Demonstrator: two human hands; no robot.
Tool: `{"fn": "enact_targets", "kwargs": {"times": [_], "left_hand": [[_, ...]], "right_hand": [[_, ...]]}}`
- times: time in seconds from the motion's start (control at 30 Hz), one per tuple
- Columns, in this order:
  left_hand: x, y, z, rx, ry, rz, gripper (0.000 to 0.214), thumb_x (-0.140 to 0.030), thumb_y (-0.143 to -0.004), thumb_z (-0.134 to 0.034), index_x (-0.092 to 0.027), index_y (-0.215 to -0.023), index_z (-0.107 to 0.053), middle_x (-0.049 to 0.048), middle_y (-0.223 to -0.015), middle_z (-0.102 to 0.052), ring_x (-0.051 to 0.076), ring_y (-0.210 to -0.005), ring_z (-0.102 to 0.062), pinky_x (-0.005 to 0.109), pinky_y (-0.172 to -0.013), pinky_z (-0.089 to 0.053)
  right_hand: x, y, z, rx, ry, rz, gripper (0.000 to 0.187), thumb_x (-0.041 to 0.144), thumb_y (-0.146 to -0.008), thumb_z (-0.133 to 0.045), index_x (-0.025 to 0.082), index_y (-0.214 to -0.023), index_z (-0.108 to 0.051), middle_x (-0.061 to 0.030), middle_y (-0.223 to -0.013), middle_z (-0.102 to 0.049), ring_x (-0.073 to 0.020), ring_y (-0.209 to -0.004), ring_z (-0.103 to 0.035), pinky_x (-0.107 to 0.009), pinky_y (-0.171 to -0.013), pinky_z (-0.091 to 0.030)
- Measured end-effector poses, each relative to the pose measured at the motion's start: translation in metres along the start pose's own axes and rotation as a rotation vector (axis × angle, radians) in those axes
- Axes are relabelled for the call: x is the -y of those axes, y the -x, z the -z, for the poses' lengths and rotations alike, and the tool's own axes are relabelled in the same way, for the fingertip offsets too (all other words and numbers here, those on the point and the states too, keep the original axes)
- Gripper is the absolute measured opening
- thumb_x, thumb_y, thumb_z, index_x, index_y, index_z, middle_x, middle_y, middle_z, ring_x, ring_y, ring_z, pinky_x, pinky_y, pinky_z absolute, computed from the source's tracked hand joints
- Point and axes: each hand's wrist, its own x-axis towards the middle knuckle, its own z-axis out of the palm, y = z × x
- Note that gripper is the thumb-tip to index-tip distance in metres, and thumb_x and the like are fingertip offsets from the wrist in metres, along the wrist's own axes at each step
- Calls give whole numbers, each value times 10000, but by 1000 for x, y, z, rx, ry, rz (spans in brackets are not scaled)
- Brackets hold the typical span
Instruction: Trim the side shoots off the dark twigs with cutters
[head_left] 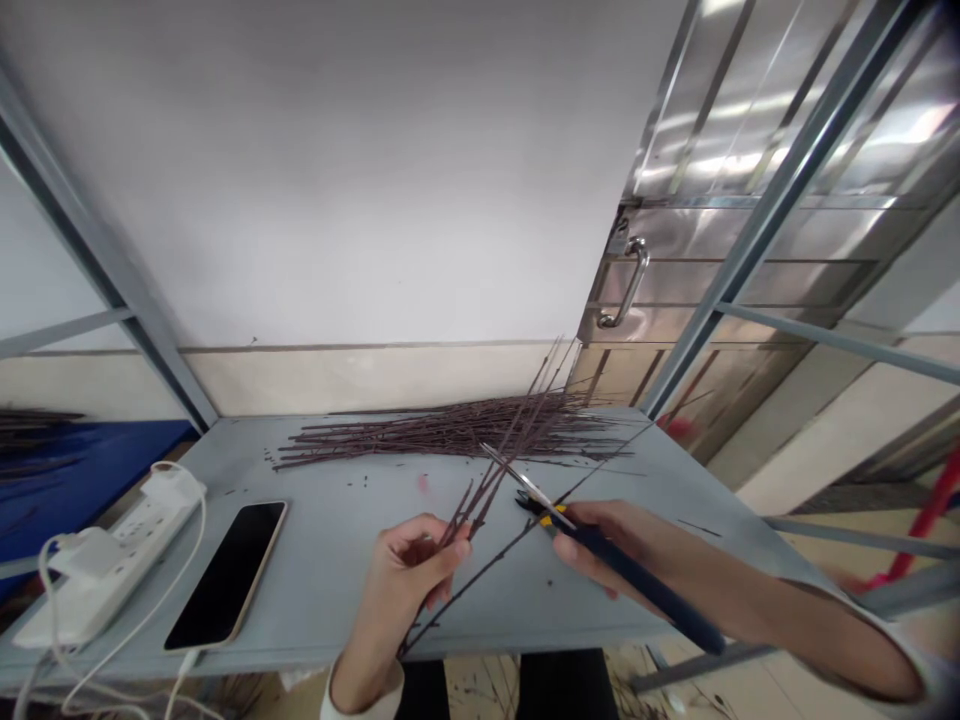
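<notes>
My left hand [424,568] is closed around a few thin dark twigs [495,465], which slant up to the right. In my right hand [607,545] is a pair of cutting pliers [652,590] with dark blue handles, yellow accents and short black jaws. A slim silver pointed tool [529,485] also sticks out from the right fingers, its tip close to the held twigs; its kind is unclear. One long twig [491,555] runs diagonally past the pliers' jaws; whether right fingers touch it is hidden. Behind both hands lies a pile of similar twigs [390,435].
The grey table [322,590] carries a phone [229,575] and a white power strip [112,570] with cables at left. Metal frame posts [780,190] rise at both sides. A blue surface [90,460] lies far left; a metal door [697,270] stands right.
</notes>
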Motion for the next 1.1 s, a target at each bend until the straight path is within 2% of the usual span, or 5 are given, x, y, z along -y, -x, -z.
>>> {"fn": "enact_targets", "kwargs": {"times": [0.1, 0.27, 0.53, 0.8, 1.1], "left_hand": [[2, -2, 1, 24, 11, 26, 249, -367, -625, -766, -142, -621, -660, -38, -452, -519, 33, -328, -382, 135, -311, -237], [7, -4, 5, 11, 38, 31, 309, -414, -594, -773, -136, -604, -638, 1, -554, -610, 28, -317, -385, 146, -296, -235], [3, -5, 9, -28, 3, 31, 353, -448, -625, -755, -134, -779, -708, -59, -412, -468, 44, -330, -360, 150, -318, -244], [1, -3, 7, 1, -51, 38, 379, -458, -645, -743, -115, -804, -726, -60, -406, -442, 41, -347, -341, 159, -350, -234], [1, -2, 5, 7, -87, -4, 313, -423, -658, -739, -132, -773, -731, -50, -466, -476, 39, -359, -353, 162, -349, -242]], "right_hand": [[12, 1, 4, 40, 51, -34, 390, 524, -886, -428, 199, -672, -403, 44, -591, -405, -98, -533, -380, -232, -485, -295], [6, -6, 3, -72, 152, -14, 358, 467, -847, -468, 205, -621, -374, 43, -580, -348, -108, -549, -329, -242, -479, -242], [3, -11, 8, -165, 307, -98, 430, 491, -803, -478, 208, -541, -288, 48, -519, -285, -101, -512, -289, -254, -462, -199], [3, -11, 10, -63, 297, -73, 421, 591, -816, -470, 215, -645, -388, 25, -609, -446, -125, -557, -425, -262, -506, -297], [12, -10, 16, 19, 240, -36, 372, 569, -829, -485, 219, -725, -413, 19, -659, -491, -144, -595, -474, -267, -526, -345]]}}
